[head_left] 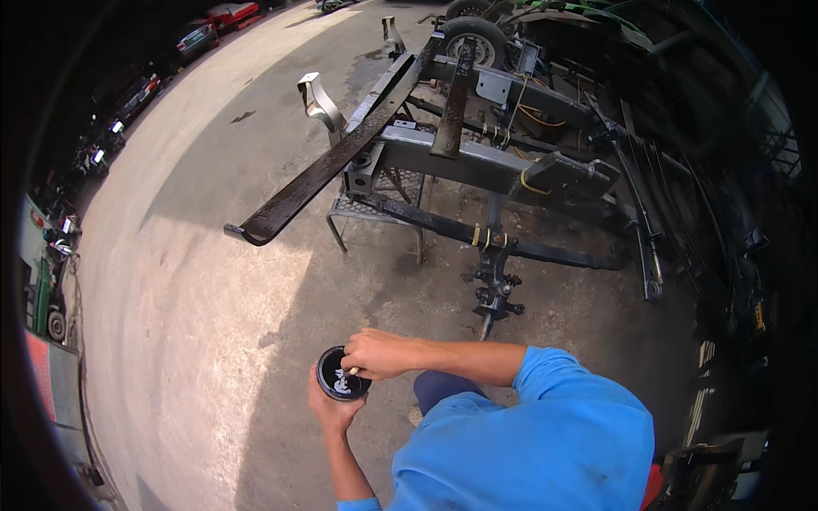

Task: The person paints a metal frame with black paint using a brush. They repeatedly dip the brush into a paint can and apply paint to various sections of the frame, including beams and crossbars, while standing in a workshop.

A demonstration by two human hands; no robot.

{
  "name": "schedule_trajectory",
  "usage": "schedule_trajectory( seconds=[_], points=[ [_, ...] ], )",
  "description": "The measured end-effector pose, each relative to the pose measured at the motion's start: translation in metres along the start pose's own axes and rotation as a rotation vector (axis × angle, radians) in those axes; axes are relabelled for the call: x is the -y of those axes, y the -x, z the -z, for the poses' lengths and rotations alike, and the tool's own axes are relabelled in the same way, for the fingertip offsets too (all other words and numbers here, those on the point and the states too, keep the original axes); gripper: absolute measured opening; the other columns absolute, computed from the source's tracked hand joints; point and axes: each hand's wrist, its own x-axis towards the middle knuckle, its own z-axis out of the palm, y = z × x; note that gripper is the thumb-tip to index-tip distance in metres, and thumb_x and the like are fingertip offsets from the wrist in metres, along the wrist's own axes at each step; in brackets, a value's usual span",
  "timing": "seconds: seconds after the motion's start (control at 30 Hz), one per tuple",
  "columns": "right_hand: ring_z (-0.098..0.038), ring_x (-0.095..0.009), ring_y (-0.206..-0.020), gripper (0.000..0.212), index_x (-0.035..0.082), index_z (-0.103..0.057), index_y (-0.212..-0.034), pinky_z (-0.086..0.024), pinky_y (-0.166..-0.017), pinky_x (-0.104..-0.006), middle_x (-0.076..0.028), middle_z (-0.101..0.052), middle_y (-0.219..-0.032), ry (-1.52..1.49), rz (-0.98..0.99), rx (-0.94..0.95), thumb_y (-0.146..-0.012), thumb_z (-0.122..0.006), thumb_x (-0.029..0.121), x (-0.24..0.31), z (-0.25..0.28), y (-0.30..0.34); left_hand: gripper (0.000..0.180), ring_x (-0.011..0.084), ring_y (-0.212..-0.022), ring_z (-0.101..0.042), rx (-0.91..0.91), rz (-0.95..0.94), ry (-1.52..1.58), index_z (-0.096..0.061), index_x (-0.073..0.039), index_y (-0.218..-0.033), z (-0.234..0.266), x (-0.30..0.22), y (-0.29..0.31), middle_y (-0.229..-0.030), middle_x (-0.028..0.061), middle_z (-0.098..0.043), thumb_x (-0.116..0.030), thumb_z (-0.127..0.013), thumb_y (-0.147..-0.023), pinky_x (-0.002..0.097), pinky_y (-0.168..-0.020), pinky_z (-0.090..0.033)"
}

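Note:
My left hand (336, 410) is wrapped around a round can (323, 381) of dark, glossy paint and holds it upright. Over the can's mouth, my right hand (375, 353) grips a thin tool with a pale handle (352, 371), probably a paintbrush; its lower end is hard to make out inside the can. Ahead of both hands, a long, wet-looking dark metal bar (315, 170) lies across a vehicle chassis frame (452, 163), its near end sticking out to the left. A shorter dark bar (453, 106) rests across the frame farther right.
A metal mesh stand (379, 211) is under the frame's near end. An axle part (494, 285) hangs close in front of me. Curved silver brackets (319, 102) jut out on the left. A wheel (475, 41) stands behind; long dark strips (660, 196) lean at right.

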Motion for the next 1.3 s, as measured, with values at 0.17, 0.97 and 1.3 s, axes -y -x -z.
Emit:
schedule_trajectory(
  seconds=[0.17,0.97,1.3],
  points=[
    [-0.064,-0.038,-0.075,0.017,-0.001,-0.066,-0.083,-0.049,-0.065,-0.0461,-0.019,-0.066,-0.077,-0.105,-0.163,-0.013,-0.068,-0.064,0.008,-0.056,-0.031,-0.100,0.099,0.0332,-0.109,-0.059,0.133,0.038,-0.006,-0.046,-0.002,-0.128,0.034,0.079,-0.090,-0.117,0.0164,-0.060,-0.025,-0.086,-0.040,0.0407,-0.094,-0.047],
    [-0.068,-0.032,-0.076,0.029,0.002,-0.073,-0.094,-0.054,-0.072,-0.0385,-0.019,-0.069,-0.083,-0.027,-0.679,-0.356,-0.065,-0.071,0.002,-0.414,0.028,-0.691,0.108,0.0364,-0.117,-0.053,0.484,-0.328,0.085,-0.035,-0.008,-0.136,0.173,0.341,-0.804,-0.125,0.0170,-0.055,-0.025,-0.086,-0.043,0.0433,-0.099,-0.045],
    [-0.066,-0.036,-0.071,0.028,0.007,-0.073,-0.094,-0.052,-0.064,-0.0431,-0.020,-0.067,-0.076,0.070,-0.744,-0.547,-0.067,-0.066,0.012,-0.648,0.148,-0.793,0.106,0.0346,-0.113,-0.058,0.783,-0.377,0.041,-0.043,-0.007,-0.132,0.068,0.333,-1.120,-0.122,0.0172,-0.059,-0.022,-0.089,-0.038,0.0429,-0.096,-0.048]
  ],
)
